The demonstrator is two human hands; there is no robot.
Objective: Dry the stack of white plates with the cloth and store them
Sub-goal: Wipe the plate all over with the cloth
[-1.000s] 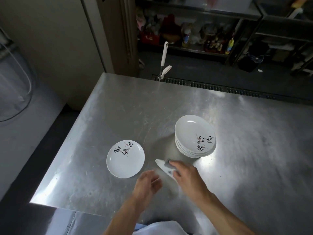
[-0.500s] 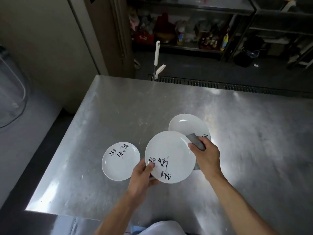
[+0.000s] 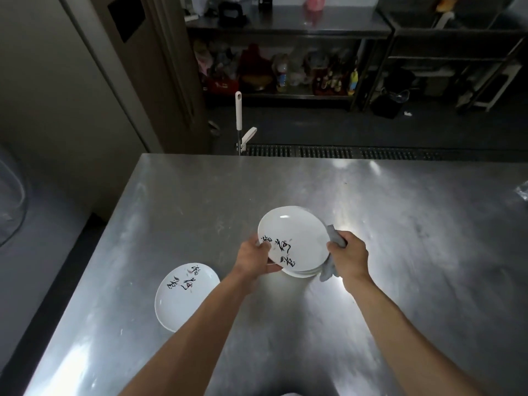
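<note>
- White plate (image 3: 294, 235): left hand (image 3: 254, 257) pinches rim, right hand (image 3: 348, 252) grips cloth (image 3: 328, 270) on right edge.
- I'd rotate plate through cloth, holding it low over stack (image 3: 303, 273).

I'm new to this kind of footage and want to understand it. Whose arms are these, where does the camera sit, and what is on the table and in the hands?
No machine: a person wears a camera on the head, looking down at their arms. The left hand grips a white plate by its rim; the right hand holds a grey cloth against its other edge. Under it, a stack of plates rests on the table, and a single plate lies apart, to the left.
</note>
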